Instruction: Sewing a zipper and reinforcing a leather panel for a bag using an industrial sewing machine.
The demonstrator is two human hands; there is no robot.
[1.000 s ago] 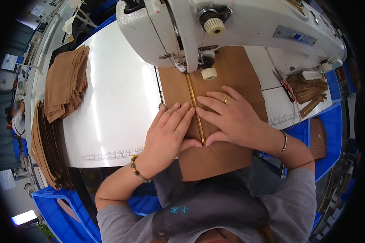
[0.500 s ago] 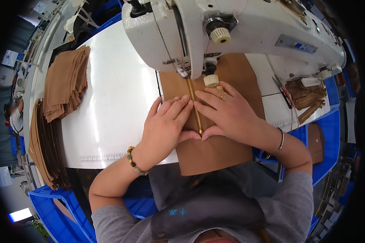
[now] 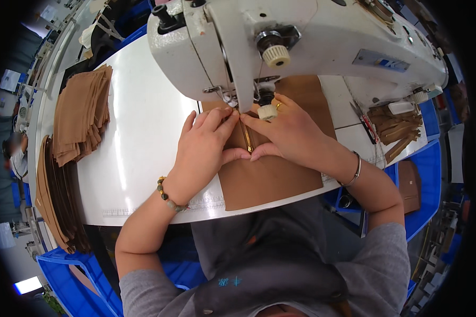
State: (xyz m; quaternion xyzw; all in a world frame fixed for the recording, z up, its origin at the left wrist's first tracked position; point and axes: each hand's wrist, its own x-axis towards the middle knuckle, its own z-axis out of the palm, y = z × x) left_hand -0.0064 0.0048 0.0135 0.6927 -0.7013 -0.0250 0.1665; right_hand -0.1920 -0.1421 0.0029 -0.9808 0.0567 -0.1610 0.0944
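A brown panel [image 3: 280, 182], leather-like, lies flat beneath the head of a white sewing machine [image 3: 193, 58]. Along its middle runs a gold-toothed zipper [image 3: 248, 138] pointing up to the needle area. My left hand [image 3: 200, 148] rests on the panel to the zipper's left, fingers stretched out close to the presser foot. Across from it, my right hand [image 3: 296, 129] lies on the right side, its fingers partly behind a cream knob [image 3: 267, 112]. Both thumbs nearly meet at the zipper's near end. The needle and stitch point are hard to make out.
At the left stand a stack of brown panels [image 3: 82, 113] and a row of darker pieces [image 3: 63, 195]. Red-handled scissors [image 3: 365, 124] lie right of the panel, beside brown strips [image 3: 394, 129]. Blue bins [image 3: 431, 193] flank the white table [image 3: 137, 158]. Another person [image 3: 18, 161] sits far left.
Both hands and the panel have moved away from me, toward the needle. Less of the zipper shows in front of the machine, and the panel's near edge now lies on the table.
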